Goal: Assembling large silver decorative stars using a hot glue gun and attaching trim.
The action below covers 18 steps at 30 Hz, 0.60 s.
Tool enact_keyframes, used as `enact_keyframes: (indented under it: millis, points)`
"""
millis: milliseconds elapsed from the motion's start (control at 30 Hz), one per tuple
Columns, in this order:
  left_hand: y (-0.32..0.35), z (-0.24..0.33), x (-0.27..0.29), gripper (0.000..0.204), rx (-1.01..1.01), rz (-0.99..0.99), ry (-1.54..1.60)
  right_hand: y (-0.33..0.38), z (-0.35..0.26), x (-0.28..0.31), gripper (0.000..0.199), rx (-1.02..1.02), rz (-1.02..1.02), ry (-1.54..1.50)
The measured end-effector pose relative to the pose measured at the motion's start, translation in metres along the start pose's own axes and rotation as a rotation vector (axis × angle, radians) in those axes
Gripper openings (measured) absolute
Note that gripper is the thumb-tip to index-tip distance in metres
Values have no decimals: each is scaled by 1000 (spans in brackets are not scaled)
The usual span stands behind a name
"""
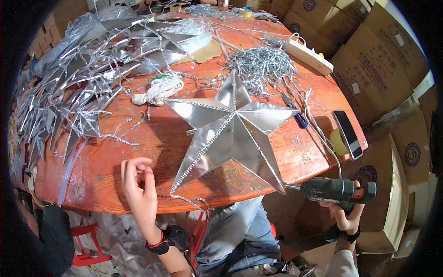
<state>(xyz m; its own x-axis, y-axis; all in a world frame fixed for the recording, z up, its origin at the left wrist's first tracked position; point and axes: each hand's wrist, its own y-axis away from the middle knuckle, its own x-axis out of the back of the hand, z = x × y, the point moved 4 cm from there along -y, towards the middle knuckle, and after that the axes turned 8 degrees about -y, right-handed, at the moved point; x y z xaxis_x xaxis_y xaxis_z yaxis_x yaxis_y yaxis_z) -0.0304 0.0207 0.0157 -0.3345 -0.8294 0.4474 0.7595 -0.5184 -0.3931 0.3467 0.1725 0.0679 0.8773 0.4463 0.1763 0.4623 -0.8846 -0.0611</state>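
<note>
A large silver five-pointed star [212, 134] rests on the orange-red wooden table [152, 180]. Silver bead-like trim runs along some of its ridges, and a loose end hangs from its lower left point over the table edge. My right hand [346, 216] grips a dark green glue gun [327, 190], its nozzle at the star's lower right point; I cannot tell whether they touch. To the left of the star, my left hand [139, 187] hovers over the table's near edge. Its fingers are loosely curled, the thumb a little apart from the forefinger, and nothing shows in them.
Silver stars [87, 83] pile up on the left. Behind my star lie tangled silver trim [260, 67], a white glove [161, 88] and a power strip [308, 56]. Blue-handled pliers [300, 119], cables and a phone [348, 134] lie right. Cardboard boxes [378, 60] stand beyond.
</note>
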Motion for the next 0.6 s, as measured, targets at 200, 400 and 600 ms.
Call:
enact_keyframes:
  millis: [200,400,600]
  points:
    - [1,1,-2,9,-15,25,-7,4,-7,4,43,81,-74,46]
    - [1,4,-2,8,-60,20,-55,10,-3,10,41,68,-40,26]
    - [2,3,-3,8,-40,17,-46,10,0,11,34,-18,33,13]
